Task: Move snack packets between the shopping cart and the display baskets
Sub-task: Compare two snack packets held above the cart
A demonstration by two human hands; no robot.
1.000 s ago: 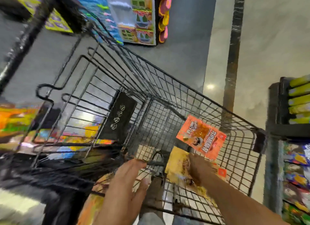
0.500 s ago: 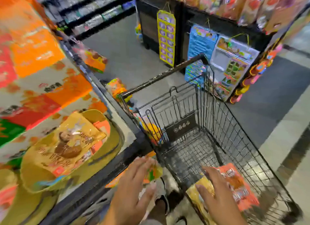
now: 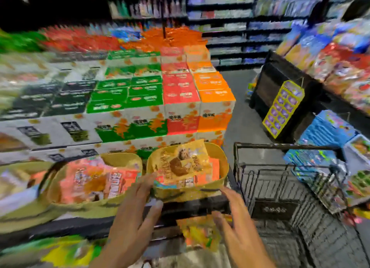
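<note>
Both hands have left the cart (image 3: 280, 187) and now hover spread and empty, left hand (image 3: 132, 223) and right hand (image 3: 238, 227) before the basket (image 3: 222, 179) holding a yellow snack packet (image 3: 182, 163), likely the next pick.

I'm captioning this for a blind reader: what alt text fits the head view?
Two open hands, left hand and right hand, reach toward a yellow basket holding a yellow snack packet. Beside it sits a second basket of orange packets; a black wire shopping cart stands at right.
</note>
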